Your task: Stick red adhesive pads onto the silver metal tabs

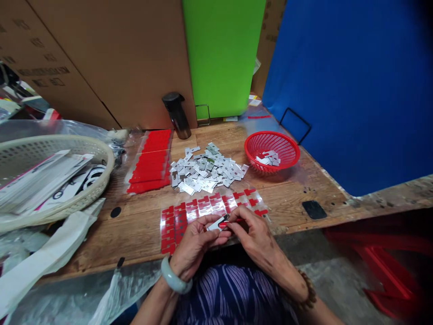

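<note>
Both hands meet at the near edge of a wooden table [297, 198]. My left hand [194, 246] pinches a small silver metal plate [214, 225]. My right hand [255, 237] presses a red sticker [223, 224] against that plate with its fingertips. Right beyond my hands lies a clear sheet of red stickers [203, 207], partly stripped. Further back sits a loose pile of silver metal plates [206, 169]. A red mesh basket [272, 151] at the right holds a few plates.
A stack of red sticker sheets [150, 162] lies left of the pile. A large beige basket [50, 176] with packaged items stands at far left. A dark cylinder [176, 115], cardboard boxes, a green panel and a blue panel stand behind. Plastic bags hang off the near left edge.
</note>
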Action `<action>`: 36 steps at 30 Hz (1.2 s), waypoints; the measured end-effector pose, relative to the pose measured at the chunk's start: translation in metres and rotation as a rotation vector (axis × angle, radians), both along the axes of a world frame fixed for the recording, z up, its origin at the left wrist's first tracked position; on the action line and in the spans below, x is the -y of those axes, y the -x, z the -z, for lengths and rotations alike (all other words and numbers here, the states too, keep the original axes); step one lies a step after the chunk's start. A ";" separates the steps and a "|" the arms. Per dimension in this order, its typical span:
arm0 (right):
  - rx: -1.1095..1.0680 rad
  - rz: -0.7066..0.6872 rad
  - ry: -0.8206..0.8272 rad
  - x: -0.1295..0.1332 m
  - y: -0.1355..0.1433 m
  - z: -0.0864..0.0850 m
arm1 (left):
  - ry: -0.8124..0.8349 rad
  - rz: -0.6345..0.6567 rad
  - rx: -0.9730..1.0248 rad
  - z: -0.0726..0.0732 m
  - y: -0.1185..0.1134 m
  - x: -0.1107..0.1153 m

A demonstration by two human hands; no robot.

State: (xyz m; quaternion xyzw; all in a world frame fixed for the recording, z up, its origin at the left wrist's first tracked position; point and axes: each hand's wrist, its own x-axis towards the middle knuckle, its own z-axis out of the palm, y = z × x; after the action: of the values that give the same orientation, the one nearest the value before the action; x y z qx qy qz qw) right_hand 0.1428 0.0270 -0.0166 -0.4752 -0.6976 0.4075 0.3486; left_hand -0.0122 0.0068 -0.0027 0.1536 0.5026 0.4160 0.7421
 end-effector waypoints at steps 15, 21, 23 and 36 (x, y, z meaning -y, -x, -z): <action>0.015 0.002 -0.025 0.000 -0.001 0.001 | 0.008 0.023 -0.001 0.000 -0.004 -0.001; 0.008 0.013 -0.035 -0.001 0.000 0.006 | 0.026 0.019 -0.009 0.001 -0.004 -0.002; 0.003 0.014 -0.027 -0.001 0.000 0.006 | 0.028 0.021 -0.007 0.002 -0.003 -0.002; -0.024 0.014 0.013 -0.002 0.000 0.004 | 0.026 0.030 0.007 0.004 -0.001 -0.003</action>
State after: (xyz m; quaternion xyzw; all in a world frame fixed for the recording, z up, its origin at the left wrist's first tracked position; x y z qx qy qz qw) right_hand 0.1433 0.0294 -0.0204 -0.4772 -0.6875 0.4151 0.3568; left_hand -0.0107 0.0098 -0.0065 0.1502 0.5030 0.3987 0.7520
